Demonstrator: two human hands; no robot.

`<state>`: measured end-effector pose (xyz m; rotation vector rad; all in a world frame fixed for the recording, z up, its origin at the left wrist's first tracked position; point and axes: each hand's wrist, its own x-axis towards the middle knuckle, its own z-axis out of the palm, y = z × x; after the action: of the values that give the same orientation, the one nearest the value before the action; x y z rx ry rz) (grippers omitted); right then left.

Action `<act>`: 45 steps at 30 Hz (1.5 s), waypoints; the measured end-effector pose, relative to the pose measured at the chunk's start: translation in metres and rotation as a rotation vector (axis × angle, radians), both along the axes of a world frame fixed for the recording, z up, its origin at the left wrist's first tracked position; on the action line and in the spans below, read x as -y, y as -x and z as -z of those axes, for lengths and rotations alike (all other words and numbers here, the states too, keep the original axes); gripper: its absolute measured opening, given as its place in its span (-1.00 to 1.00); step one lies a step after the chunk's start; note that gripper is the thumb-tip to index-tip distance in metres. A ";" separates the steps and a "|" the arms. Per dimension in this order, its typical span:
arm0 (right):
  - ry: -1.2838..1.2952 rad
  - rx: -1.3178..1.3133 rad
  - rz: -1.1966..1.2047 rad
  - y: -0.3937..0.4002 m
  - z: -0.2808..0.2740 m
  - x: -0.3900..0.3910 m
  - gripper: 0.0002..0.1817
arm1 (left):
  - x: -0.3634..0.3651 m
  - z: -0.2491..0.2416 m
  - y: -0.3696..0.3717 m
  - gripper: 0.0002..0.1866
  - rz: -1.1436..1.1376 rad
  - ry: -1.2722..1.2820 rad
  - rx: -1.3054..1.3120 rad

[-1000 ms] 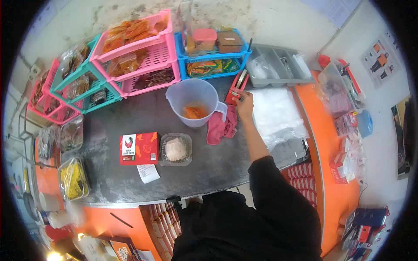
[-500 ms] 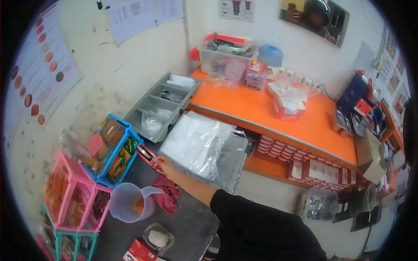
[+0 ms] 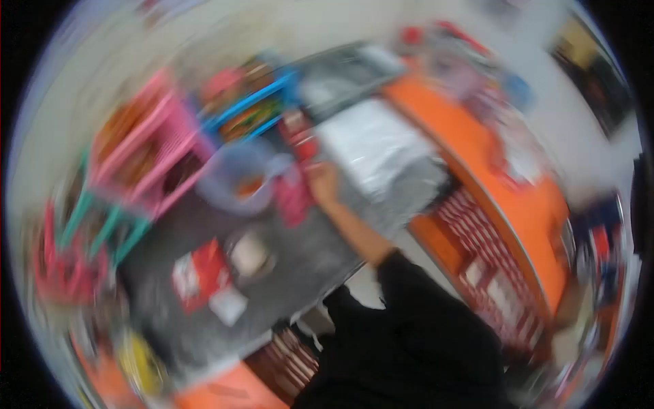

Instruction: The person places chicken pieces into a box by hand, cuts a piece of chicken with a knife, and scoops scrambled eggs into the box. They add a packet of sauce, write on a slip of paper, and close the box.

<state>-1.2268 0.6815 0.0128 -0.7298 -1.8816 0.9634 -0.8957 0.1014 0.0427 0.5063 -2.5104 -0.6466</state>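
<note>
My right hand, on a bare forearm below a black sleeve, reaches across the dark table. Its fingers look closed on the near end of a long red tape dispenser, though motion blur hides the exact grip. Just left of the hand lies a crumpled pink cloth, beside a clear plastic jug with something orange inside. To the right is a stack of white plastic bags. My left hand is outside the view.
Blue and pink baskets with packets line the wall. A red-and-white box and a round pale item in clear packaging lie nearer me. A grey divided tray and an orange counter stand beyond.
My view has swung down and to the left and tilted, blurring everything; more of the table's near part shows. My right hand stays at the red tape dispenser.
</note>
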 end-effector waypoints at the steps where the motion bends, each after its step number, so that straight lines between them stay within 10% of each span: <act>1: 0.126 -0.085 -0.149 -0.032 -0.030 0.039 -0.84 | 0.029 0.015 -0.041 -0.78 -0.063 -0.087 -0.027; 3: 0.051 -0.094 -0.352 -0.090 -0.059 0.124 -0.84 | 0.098 0.074 -0.145 -0.78 -0.174 -0.313 -0.165; 5: 0.176 0.058 -0.636 -0.153 -0.028 0.212 -0.86 | 0.030 -0.024 -0.100 -0.81 -0.175 -0.193 -0.005; 7: 0.257 0.206 -0.984 -0.213 -0.032 0.308 -0.89 | 0.052 0.030 -0.124 -0.87 -0.193 -0.287 -0.258; 15: 0.261 0.516 -1.853 -0.323 -0.050 0.522 -0.81 | 0.041 -0.009 -0.109 -0.87 -0.256 0.006 -0.059; 28: 0.219 0.858 -1.638 -0.343 -0.041 0.546 -0.65 | 0.049 -0.004 -0.123 -0.69 -0.115 0.236 0.115; 30: -0.111 1.082 -1.706 -0.325 -0.039 0.538 -0.63 | 0.050 -0.005 -0.121 -0.68 -0.109 0.188 0.096; 34: -0.562 0.677 -1.686 -0.321 -0.011 0.527 -0.70 | 0.036 -0.027 -0.100 -0.77 -0.246 0.088 -0.036; 39: -0.297 0.251 -1.126 -0.205 -0.060 0.441 -0.77 | 0.036 -0.007 -0.093 -0.74 -0.341 0.140 0.015; 45: -0.860 0.515 -0.872 -0.119 0.001 0.344 -0.34 | 0.028 -0.010 -0.092 -0.60 -0.342 0.188 0.004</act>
<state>-1.1082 0.3371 0.0117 0.4581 -2.8391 0.3205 -0.8040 0.0730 0.0529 0.8391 -2.3761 -0.2769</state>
